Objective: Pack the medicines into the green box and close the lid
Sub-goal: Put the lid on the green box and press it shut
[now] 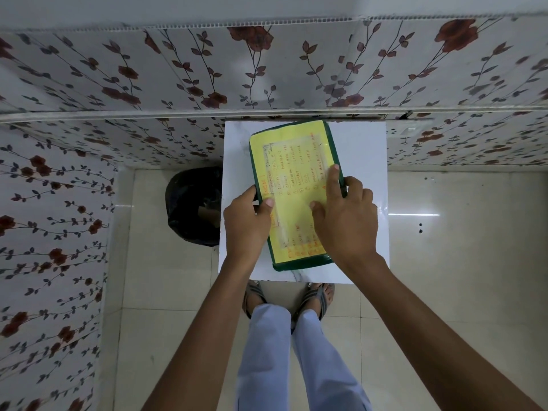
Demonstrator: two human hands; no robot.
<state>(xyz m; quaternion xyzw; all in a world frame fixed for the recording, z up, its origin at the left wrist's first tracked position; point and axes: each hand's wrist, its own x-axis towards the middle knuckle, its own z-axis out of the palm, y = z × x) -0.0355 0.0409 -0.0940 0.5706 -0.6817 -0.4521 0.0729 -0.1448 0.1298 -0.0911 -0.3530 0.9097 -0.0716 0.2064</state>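
Single head-worn wide-angle view, looking steeply down from above, close over a small white table (364,161), floor below

We find one surface with writing: a yellow sheet (293,185) covering the lid of the green box (333,143). It carries handwritten lines in orange and dark ink, set inside a drawn frame, with small circled marks at the start of several lines. The lines run sideways to our view. At this size and angle we cannot read any single word or number with confidence. The right hand (345,221) covers part of the writing. We see no other text, label or brand.
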